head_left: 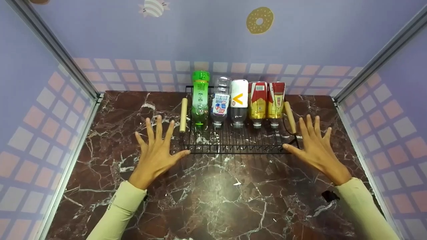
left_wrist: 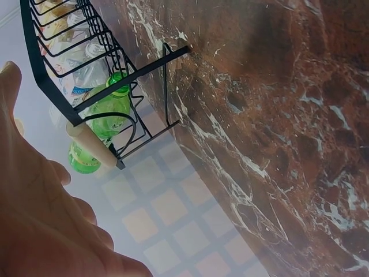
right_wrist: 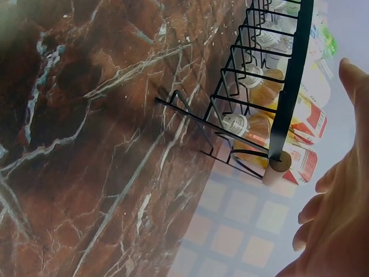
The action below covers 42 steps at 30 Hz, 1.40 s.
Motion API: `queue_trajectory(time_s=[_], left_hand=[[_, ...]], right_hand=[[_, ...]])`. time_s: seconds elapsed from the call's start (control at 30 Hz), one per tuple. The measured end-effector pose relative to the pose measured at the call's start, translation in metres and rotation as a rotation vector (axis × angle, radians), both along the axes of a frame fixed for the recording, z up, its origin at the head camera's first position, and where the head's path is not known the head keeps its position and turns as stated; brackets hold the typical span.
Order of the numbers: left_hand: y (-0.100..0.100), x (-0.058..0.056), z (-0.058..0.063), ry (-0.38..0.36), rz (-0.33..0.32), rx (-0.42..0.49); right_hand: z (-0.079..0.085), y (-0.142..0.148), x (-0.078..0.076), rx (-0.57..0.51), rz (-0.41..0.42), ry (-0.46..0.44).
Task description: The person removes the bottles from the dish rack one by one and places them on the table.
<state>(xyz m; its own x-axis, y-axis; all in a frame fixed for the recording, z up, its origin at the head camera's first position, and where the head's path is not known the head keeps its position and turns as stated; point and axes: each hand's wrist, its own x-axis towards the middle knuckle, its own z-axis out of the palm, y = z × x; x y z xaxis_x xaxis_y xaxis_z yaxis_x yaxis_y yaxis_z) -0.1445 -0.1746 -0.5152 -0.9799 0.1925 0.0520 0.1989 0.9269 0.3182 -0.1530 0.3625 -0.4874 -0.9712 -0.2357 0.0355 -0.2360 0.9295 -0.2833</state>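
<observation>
Wire basket (head_left: 233, 153), loaded with bottles (head_left: 239, 95), stands towards the worktop (head_left: 213, 200)'s back; probably stiff and fairly light, its slippery load apt to roll, it seems best held by both wooden handles (head_left: 183, 115). Left hand (head_left: 155, 155) and right hand (head_left: 317, 153), fingers spread, hold nothing near its ends.

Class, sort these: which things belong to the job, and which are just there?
Likely job:
- wooden-handled wire rack
- green bottle
- clear bottle
- white-wrapped bottle
- two red-yellow bottles
- left hand
- right hand

Just there:
- marbled tabletop
- patterned wall
</observation>
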Motion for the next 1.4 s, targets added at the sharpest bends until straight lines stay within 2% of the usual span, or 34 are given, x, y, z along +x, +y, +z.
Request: queue_trajectory(time_s=[0.17, 0.27, 0.43, 0.6, 0.7, 0.9, 1.17, 1.4], left_hand=[[0.004, -0.004, -0.001, -0.007, -0.012, 0.046], [0.008, -0.007, -0.002, -0.029, -0.019, 0.104], [0.019, -0.017, -0.008, -0.064, -0.032, 0.273], [0.025, -0.025, -0.017, -0.065, -0.027, 0.466], [0.027, -0.028, -0.021, -0.062, -0.03, 0.569], [0.032, -0.028, -0.03, -0.051, -0.059, 0.712], [0.035, -0.026, -0.038, -0.032, -0.081, 0.775], [0.041, -0.023, -0.044, -0.074, -0.073, 0.79]], right_hand=[[0.0, -0.006, -0.01, -0.087, -0.016, -0.001], [0.0, -0.01, -0.016, -0.142, -0.029, 0.008], [0.0, -0.015, -0.027, -0.216, -0.057, 0.037], [0.002, -0.023, -0.042, -0.243, -0.051, 0.074], [0.004, -0.028, -0.05, -0.242, -0.044, 0.072], [0.006, -0.031, -0.061, -0.264, -0.058, 0.064], [0.005, -0.038, -0.075, -0.356, -0.079, 0.066], [0.005, -0.043, -0.085, -0.435, -0.136, -0.003]])
